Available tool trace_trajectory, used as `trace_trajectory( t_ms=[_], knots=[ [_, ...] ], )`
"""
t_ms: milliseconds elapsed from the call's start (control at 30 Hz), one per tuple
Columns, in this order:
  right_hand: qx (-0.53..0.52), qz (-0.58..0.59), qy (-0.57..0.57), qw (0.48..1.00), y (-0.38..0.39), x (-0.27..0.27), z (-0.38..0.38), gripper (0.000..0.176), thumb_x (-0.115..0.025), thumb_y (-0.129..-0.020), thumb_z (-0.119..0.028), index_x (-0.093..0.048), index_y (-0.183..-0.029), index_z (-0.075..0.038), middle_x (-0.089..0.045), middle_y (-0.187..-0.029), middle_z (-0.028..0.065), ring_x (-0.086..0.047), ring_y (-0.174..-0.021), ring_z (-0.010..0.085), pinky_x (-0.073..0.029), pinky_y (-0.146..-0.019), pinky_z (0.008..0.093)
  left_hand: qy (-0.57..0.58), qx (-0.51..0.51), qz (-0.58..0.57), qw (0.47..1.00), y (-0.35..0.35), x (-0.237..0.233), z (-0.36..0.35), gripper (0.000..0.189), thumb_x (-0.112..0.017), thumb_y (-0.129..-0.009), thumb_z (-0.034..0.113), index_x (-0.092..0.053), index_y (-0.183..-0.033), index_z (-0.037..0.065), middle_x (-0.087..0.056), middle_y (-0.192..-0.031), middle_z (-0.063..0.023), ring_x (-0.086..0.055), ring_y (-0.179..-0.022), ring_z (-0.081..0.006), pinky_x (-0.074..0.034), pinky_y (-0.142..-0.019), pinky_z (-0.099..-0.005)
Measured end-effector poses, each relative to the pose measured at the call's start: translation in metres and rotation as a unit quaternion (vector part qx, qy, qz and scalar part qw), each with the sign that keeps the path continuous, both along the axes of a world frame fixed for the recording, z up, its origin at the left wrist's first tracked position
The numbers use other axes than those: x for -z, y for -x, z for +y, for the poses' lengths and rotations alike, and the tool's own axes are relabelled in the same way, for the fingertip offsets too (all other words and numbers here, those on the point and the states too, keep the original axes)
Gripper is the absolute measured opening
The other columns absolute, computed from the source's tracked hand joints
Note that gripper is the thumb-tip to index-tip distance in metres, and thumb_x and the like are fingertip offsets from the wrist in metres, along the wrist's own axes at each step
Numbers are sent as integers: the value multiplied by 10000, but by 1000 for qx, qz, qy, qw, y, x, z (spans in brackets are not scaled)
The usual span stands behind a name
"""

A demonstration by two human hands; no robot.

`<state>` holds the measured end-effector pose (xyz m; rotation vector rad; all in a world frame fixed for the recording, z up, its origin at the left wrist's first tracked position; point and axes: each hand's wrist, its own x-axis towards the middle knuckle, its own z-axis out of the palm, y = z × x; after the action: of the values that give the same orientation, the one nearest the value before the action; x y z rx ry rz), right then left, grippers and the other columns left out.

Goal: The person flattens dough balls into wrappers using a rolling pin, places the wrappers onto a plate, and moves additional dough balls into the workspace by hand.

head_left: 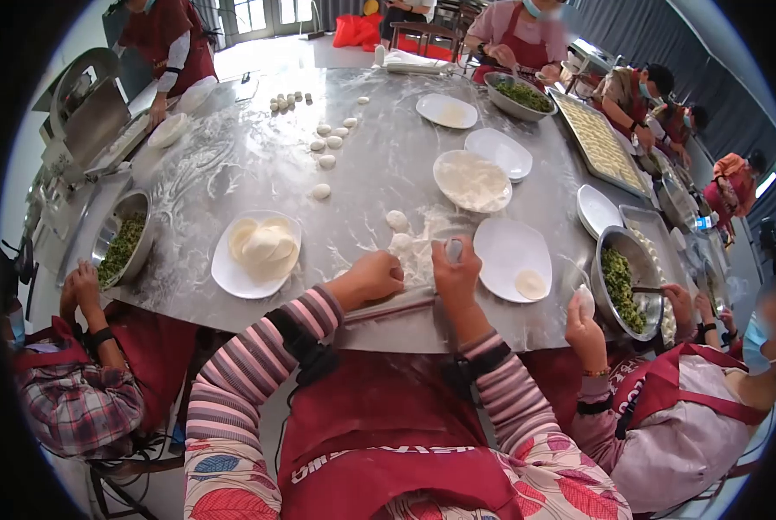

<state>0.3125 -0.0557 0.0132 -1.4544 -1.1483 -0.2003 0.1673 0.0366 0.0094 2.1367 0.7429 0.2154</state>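
Note:
My left hand (372,277) is closed low over the floured metal table (362,186), its fingers curled; whatever is between them is hidden. Just right of it, my right hand (459,279) grips a short greyish object (453,250) whose shape is mostly covered. Loose flour (412,251) lies between and beyond the hands, with a dough ball (397,220) at its far side. A white plate (239,284) of stacked dough wrappers (265,249) stands to the left. On the right, another white plate (509,247) bears one flat wrapper (529,284).
A flour dish (472,181) and several dough pieces (321,191) lie farther back. Filling bowls stand left (136,208) and right (618,238). A co-worker's hand (586,334) is near the right bowl, another's hands (80,290) near the left. A dumpling tray (598,139) stands back right.

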Motion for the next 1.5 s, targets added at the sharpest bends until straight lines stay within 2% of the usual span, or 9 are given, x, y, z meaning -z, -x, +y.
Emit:
trace_trajectory(
  t_ms=[167,333,533,667,933,1067,1267,1367,1500],
  knots=[
    [95,-213,4,972,-4,10,-34,146,-638,-714,-45,-513,-789,-49,-500,-605,103,-496,-475,264,-408,-462,334,-11,22,20,1000,11,-7,-4,155,-629,-675,117,-605,-772,-2,-622,-706,-122,-596,-633,-212,-464,-587,-325],
    [45,-24,63,997,-7,15,-3,244,-669,-714,-112,-508,-869,-15,-555,-673,182,-552,-574,331,-427,-520,388,-55,19,27,998,3,-8,-14,163,-596,-718,150,-609,-808,15,-633,-764,-146,-615,-715,-254,-469,-639,-350],
    [50,-36,29,998,0,11,-24,236,-671,-716,-114,-515,-872,-29,-544,-628,171,-546,-522,325,-423,-489,398,-66,82,52,993,7,-2,1,165,-580,-723,139,-607,-818,7,-631,-788,-159,-620,-696,-263,-478,-643,-359],
    [-21,119,39,992,8,17,-49,226,-665,-719,-105,-518,-875,-34,-530,-597,166,-538,-511,327,-412,-478,399,109,35,22,993,21,-3,-7,148,-595,-722,153,-585,-759,10,-609,-722,-146,-616,-690,-257,-476,-639,-359],
    [57,-134,18,989,-11,21,-8,231,-656,-732,-115,-507,-878,-16,-559,-669,188,-539,-535,370,-423,-486,393,-51,68,11,996,5,3,3,144,-568,-744,135,-600,-793,4,-611,-728,-179,-609,-722,-289,-468,-651,-367],
    [16,-66,20,997,7,12,-59,251,-667,-716,-67,-495,-893,-25,-542,-686,169,-542,-554,308,-437,-510,366,56,24,15,998,18,-4,-7,81,-569,-724,80,-577,-758,6,-595,-698,-167,-599,-659,-268,-470,-607,-365],
    [-9,33,73,997,-4,4,17,248,-660,-733,-112,-503,-900,-18,-560,-731,209,-555,-625,378,-424,-526,412,-105,15,-9,994,-4,2,-7,157,-562,-742,142,-589,-805,1,-618,-763,-180,-601,-671,-307,-468,-621,-384],
    [71,-154,44,984,-13,28,-12,235,-658,-727,-92,-499,-885,-21,-552,-710,197,-553,-600,363,-431,-515,393,-104,90,35,990,3,-5,-3,191,-564,-741,173,-592,-809,-4,-622,-763,-180,-601,-668,-310,-467,-622,-380],
    [19,-79,28,996,1,20,-49,244,-651,-719,-58,-483,-892,-23,-525,-669,171,-534,-566,335,-429,-508,376,27,54,7,998,16,-2,-8,192,-560,-748,175,-592,-773,-12,-615,-735,-174,-596,-650,-276,-462,-617,-370]
  ],
)
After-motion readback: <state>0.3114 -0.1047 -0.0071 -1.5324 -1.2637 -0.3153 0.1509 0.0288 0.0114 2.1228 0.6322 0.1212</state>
